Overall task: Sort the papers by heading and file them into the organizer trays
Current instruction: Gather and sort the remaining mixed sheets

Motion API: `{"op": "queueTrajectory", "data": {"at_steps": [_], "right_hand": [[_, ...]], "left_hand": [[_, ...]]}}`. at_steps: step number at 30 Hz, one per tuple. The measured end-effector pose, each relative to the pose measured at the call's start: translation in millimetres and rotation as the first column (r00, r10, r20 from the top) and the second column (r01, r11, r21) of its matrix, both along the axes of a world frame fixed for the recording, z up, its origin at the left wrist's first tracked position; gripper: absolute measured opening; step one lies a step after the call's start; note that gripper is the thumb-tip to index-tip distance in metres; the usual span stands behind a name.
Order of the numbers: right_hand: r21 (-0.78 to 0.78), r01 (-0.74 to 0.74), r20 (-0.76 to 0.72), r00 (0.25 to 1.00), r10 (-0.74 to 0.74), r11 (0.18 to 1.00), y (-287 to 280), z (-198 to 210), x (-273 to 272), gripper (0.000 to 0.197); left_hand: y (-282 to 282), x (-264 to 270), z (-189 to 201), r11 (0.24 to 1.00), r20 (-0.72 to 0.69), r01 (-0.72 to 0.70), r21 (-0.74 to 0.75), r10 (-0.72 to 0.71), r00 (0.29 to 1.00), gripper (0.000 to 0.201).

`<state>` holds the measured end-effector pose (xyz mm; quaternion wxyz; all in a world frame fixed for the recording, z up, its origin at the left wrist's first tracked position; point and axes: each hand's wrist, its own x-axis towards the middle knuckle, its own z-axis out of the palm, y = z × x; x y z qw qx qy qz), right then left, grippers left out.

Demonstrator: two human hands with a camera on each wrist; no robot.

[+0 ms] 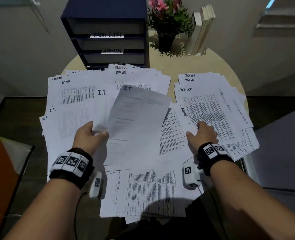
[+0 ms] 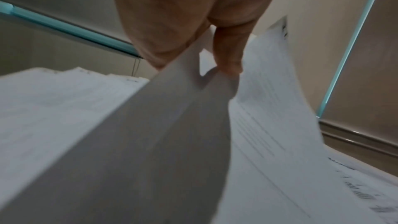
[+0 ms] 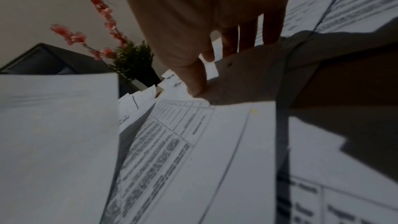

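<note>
Centrally, a sheet headed "I.T." [image 1: 138,118] is raised off the spread papers [image 1: 84,101], its long axis running from the person toward the organizer [image 1: 107,32], heading at the far end. The left hand [image 1: 89,134] pinches its near-left edge; the left wrist view alone shows thumb and fingers [image 2: 228,52] closed on the curling sheet. The right hand [image 1: 203,132] rests flat, fingers straight, on a pile headed "TASK LIST" [image 1: 210,104] on the round surface [image 1: 203,63]. Tray labels read "TASK LIST" and "ADMIN"; a third is hidden. A potted plant [image 1: 167,23] stands right of the organizer.

Matt white paper sheets [image 1: 139,118] on a smooth pale tabletop [image 1: 186,64]; dark matt organizer [image 1: 107,42].
</note>
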<state>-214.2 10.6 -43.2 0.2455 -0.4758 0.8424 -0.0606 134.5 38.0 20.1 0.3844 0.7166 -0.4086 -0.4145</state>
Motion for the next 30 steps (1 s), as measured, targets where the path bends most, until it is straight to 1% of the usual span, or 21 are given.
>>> {"op": "queueTrajectory", "data": {"at_steps": [1,3,6,7,8,10,11,14,16,17,18,19,21,22,23,24,25,27,28,29,30], "right_hand": [[0.014,0.005,0.043,0.999,-0.006,1.0,-2,-2,-3,0.047],[-0.06,-0.002,0.137,0.991,0.01,0.998,-6,0,-6,0.032],[-0.292,-0.025,0.152,0.986,0.072,0.956,-11,28,-7,0.02],[-0.374,-0.04,0.152,0.983,0.104,0.926,-12,41,-7,0.017],[-0.448,-0.067,0.166,0.974,0.156,0.892,-12,54,-8,0.013],[-0.539,-0.111,0.26,0.921,0.291,0.835,-11,79,-8,0.008],[-0.559,-0.14,0.308,0.88,0.361,0.817,-10,91,-7,0.009],[-0.626,-0.24,0.371,0.745,0.554,0.742,-6,125,-1,0.014],[-0.663,-0.218,0.419,0.685,0.596,0.716,-7,140,4,0.019],[-0.663,-0.171,0.454,0.683,0.573,0.729,-9,142,5,0.023],[-0.661,-0.114,0.47,0.708,0.527,0.742,-14,139,4,0.026],[-0.658,-0.053,0.461,0.761,0.457,0.751,-21,131,0,0.024],[-0.624,0.069,0.384,0.895,0.228,0.779,-35,104,-17,0.009],[-0.582,0.149,0.345,0.935,0.077,0.8,-39,89,-28,0.01],[-0.527,0.257,0.345,0.936,-0.072,0.81,-40,75,-39,0.011],[-0.466,0.371,0.366,0.907,-0.207,0.803,-39,64,-47,0.014],[-0.403,0.497,0.409,0.849,-0.334,0.769,-35,54,-52,0.023],[-0.298,0.676,0.497,0.713,-0.494,0.674,-24,38,-61,0.036],[-0.248,0.72,0.516,0.664,-0.541,0.648,-21,31,-63,0.039],[-0.2,0.734,0.517,0.642,-0.566,0.649,-19,25,-66,0.042],[-0.167,0.722,0.509,0.646,-0.569,0.672,-19,16,-69,0.043]], "left_hand": [[-5,7,0,1.0,0.017,0.019,0.001,-0.019,1.0,0.02],[-13,16,2,0.997,0.079,0.082,0.014,-0.083,0.993,0.023],[-16,16,14,0.985,0.018,0.17,-0.022,-0.17,0.985,0.046],[-16,15,16,0.978,0.002,0.201,-0.049,-0.202,0.979,0.049],[-15,9,23,0.957,0.005,0.274,-0.094,-0.275,0.961,0.044],[-15,0,27,0.888,0.116,0.424,-0.179,-0.409,0.905,0.031],[-15,-5,29,0.855,0.192,0.481,-0.194,-0.448,0.873,0.03],[-15,-25,32,0.807,0.357,0.556,-0.198,-0.469,0.808,0.024],[-16,-35,36,0.814,0.387,0.546,-0.196,-0.448,0.806,0.016],[-17,-34,34,0.823,0.356,0.531,-0.203,-0.443,0.823,0.017],[-17,-34,33,0.834,0.336,0.502,-0.231,-0.415,0.845,0.021],[-18,-32,33,0.848,0.275,0.46,-0.262,-0.391,0.878,0.023],[-18,-30,36,0.931,0.116,0.269,-0.247,-0.247,0.962,0.028],[-18,-25,34,0.963,0.103,0.155,-0.221,-0.135,0.986,0.028],[-18,-18,29,0.977,0.144,0.057,-0.204,-0.028,0.989,0.025],[-17,-8,24,0.982,0.186,-0.019,-0.187,0.054,0.981,0.024],[-16,2,15,0.982,0.213,-0.079,-0.171,0.116,0.97,0.022],[-13,17,2,0.982,0.209,-0.171,-0.085,0.185,0.96,0.022],[-10,21,-2,0.98,0.184,-0.199,-0.029,0.201,0.962,0.023],[-8,25,-8,0.977,0.176,-0.211,0.029,0.202,0.963,0.026],[-5,27,-12,0.973,0.185,-0.214,0.083,0.196,0.963,0.033]]}}
